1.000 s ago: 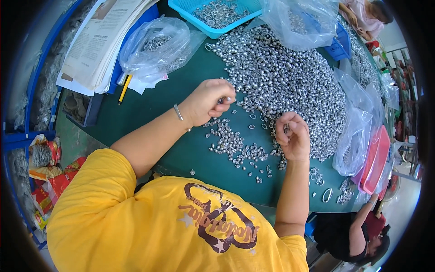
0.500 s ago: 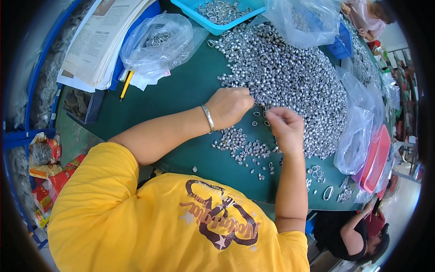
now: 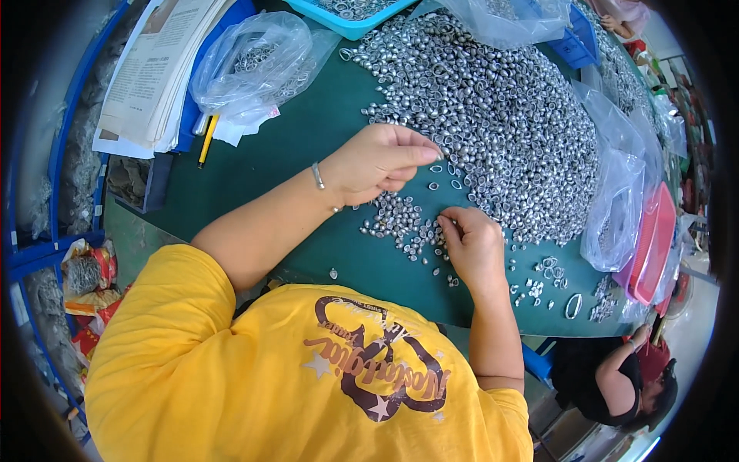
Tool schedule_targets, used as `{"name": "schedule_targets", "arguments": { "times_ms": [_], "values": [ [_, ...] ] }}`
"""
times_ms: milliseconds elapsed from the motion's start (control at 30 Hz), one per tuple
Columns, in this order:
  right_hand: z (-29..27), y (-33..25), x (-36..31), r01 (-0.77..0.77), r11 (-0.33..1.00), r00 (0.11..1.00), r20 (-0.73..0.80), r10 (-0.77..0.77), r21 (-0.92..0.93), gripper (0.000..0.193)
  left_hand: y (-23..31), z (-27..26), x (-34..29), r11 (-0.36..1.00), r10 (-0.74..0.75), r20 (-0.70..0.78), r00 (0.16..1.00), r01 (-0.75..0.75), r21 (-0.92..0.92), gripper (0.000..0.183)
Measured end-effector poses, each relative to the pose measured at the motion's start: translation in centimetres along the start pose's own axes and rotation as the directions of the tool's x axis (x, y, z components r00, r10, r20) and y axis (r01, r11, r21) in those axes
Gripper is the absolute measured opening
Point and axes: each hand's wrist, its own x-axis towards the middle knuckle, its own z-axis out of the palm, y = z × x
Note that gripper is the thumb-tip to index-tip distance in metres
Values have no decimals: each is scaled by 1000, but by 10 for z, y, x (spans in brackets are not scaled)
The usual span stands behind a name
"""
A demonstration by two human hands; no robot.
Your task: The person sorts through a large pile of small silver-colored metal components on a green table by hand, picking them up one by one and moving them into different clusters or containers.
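Observation:
A large heap of small silver metal pieces (image 3: 493, 115), some shaped like oval rings and others like domed beads, covers much of the green table (image 3: 300, 162). My left hand (image 3: 381, 163) is at the heap's near left edge, thumb and forefinger pinched; whatever is at the tips is too small to name. Nearer to me, my right hand (image 3: 476, 245) has its fingertips closed at the right side of a smaller pile of silver pieces (image 3: 392, 219). What these fingers hold, if anything, is hidden. A few loose oval rings (image 3: 434, 185) lie between the two hands.
Clear plastic bags (image 3: 254, 73) with metal rings, stacked papers (image 3: 158, 73) and a yellow pen (image 3: 207, 142) are at the left. A turquoise basket (image 3: 358, 27) stands at the back. Right are another plastic bag (image 3: 616, 208), a red tray (image 3: 653, 242) and a person in black (image 3: 608, 385).
My right hand has come nearer to me, from the big heap's edge to the smaller pile. My left hand has turned so its thumb shows. The view has shifted slightly.

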Motion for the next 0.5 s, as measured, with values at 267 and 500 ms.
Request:
{"name": "schedule_targets", "arguments": {
  "times_ms": [267,500],
  "values": [
    [-23,15,-4,-277,-52,948,282,145,959,8,-5,6,-22,813,161,-96,982,-77,578,8],
    [10,-11,11,114,988,993,-40,-110,103,7,-30,9,-20,-52,489,257,833,-267,962,9]
  ]
}}
